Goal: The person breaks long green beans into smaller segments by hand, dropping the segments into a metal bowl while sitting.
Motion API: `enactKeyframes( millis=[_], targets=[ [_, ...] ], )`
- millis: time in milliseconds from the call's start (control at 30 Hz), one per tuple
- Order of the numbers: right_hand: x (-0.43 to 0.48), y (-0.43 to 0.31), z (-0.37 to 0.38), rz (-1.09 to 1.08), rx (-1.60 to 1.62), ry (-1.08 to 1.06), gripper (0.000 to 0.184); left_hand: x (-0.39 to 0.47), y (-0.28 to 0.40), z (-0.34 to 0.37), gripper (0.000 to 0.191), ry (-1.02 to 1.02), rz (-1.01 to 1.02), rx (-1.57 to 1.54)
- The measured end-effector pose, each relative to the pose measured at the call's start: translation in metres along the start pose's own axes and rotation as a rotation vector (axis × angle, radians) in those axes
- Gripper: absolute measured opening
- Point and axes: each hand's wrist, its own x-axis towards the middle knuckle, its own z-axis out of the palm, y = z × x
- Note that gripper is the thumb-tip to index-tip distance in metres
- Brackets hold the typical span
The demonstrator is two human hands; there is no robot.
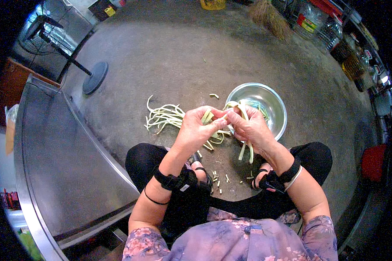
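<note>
Both my hands meet just left of a shiny metal bowl (282, 122) on the floor. My left hand (204, 125) has short pale-green pieces of long beans (207, 116) in its palm, its fingertips against those of the other hand. My right hand (248, 125) grips long bean strands (251, 153) that hang below it and loop above it over the bowl's rim. Inside the bowl lie some green pieces (264, 112). A loose heap of long, thin pale beans (165, 115) rests on the floor to the left, partly hidden by my left hand.
Small cut bits (219, 182) are scattered between my feet. A steel table (75, 156) stands at the left, with a pedestal fan's round base (95, 78) beyond it. A straw broom (271, 19) and plastic bottles (330, 32) are at the upper right, a red object (373, 163) at the right.
</note>
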Motion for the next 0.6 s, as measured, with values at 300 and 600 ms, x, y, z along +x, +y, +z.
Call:
enactKeyframes(
  millis=[300, 600],
  targets=[
    [0.006, 0.000, -0.001, -0.021, -0.112, 0.008, 0.011, 0.004, -0.020, -0.005, 0.021, -0.005, 0.044, 0.043],
    [0.008, 0.005, -0.003, -0.088, -0.330, -0.025, 0.008, 0.001, -0.017, -0.002, 0.018, -0.022, 0.100, 0.310]
  ],
)
